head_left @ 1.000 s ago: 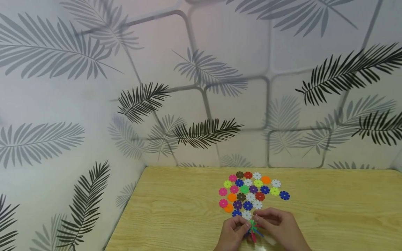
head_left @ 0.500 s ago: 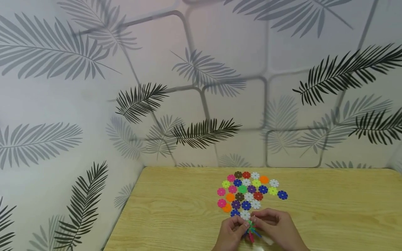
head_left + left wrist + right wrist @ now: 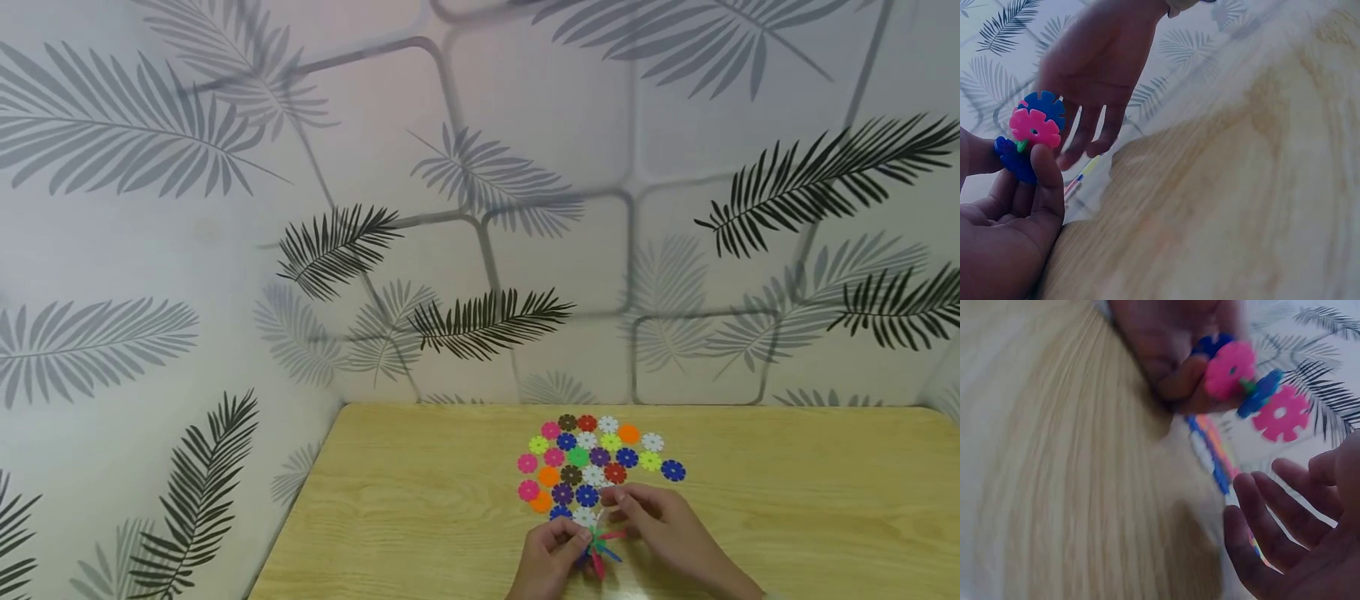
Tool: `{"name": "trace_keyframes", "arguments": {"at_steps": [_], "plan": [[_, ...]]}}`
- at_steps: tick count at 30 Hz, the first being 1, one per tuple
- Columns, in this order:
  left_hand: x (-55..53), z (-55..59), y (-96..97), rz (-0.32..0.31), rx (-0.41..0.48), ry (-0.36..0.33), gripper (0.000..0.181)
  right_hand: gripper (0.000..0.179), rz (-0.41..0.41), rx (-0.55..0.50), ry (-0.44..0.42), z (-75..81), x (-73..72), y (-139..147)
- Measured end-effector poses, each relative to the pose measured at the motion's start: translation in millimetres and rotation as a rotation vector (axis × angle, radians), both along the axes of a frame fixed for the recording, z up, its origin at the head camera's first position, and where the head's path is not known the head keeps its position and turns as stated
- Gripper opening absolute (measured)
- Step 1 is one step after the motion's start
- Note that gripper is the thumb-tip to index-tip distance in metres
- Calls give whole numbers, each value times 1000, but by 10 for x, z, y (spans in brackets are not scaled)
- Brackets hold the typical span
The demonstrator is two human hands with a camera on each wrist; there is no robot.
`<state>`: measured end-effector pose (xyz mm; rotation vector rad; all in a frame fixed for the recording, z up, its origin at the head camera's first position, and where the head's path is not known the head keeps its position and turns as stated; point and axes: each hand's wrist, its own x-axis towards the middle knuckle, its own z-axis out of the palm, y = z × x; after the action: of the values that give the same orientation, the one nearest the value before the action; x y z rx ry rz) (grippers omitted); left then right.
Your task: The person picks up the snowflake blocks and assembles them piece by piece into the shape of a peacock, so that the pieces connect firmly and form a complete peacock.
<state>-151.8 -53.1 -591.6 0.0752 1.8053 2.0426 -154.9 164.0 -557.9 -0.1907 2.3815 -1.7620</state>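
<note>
Discs of notched pink, blue and green plastic (image 3: 1025,128), stuck together, are pinched in the left hand (image 3: 546,560) above the yellow wooden table (image 3: 420,492), the right hand (image 3: 663,521) loose and empty, so I guess it's joining time, and adding more needs slots lined up.

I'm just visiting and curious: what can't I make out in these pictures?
- Green notched plastic disc: left wrist view, mostly hidden by a pink notched plastic disc and the left hand.
- Flat multicoloured notched plastic discs by the wooden table's edge: right wrist view, blurred and nearly edge-on, so uncountable.
- Right hand: right wrist view, palm cut off by the frame's right edge.
</note>
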Motion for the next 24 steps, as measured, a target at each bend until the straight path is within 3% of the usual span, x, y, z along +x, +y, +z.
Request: {"name": "trace_keyframes", "arguments": {"at_steps": [5, 8, 17, 24], "plan": [[16, 2, 5, 9, 61, -24, 22, 23, -106, 388, 129, -83, -94, -112], [20, 7, -4, 17, 70, -51, 17, 26, -109, 489, 131, -96, -144, -154], [10, 13, 12, 0, 160, -75, 13, 15, -113, 512, 95, -68, -174, -137], [16, 22, -2, 6, 220, -105, 7, 25, -84, 473, 84, -74, -95, -47]]}}
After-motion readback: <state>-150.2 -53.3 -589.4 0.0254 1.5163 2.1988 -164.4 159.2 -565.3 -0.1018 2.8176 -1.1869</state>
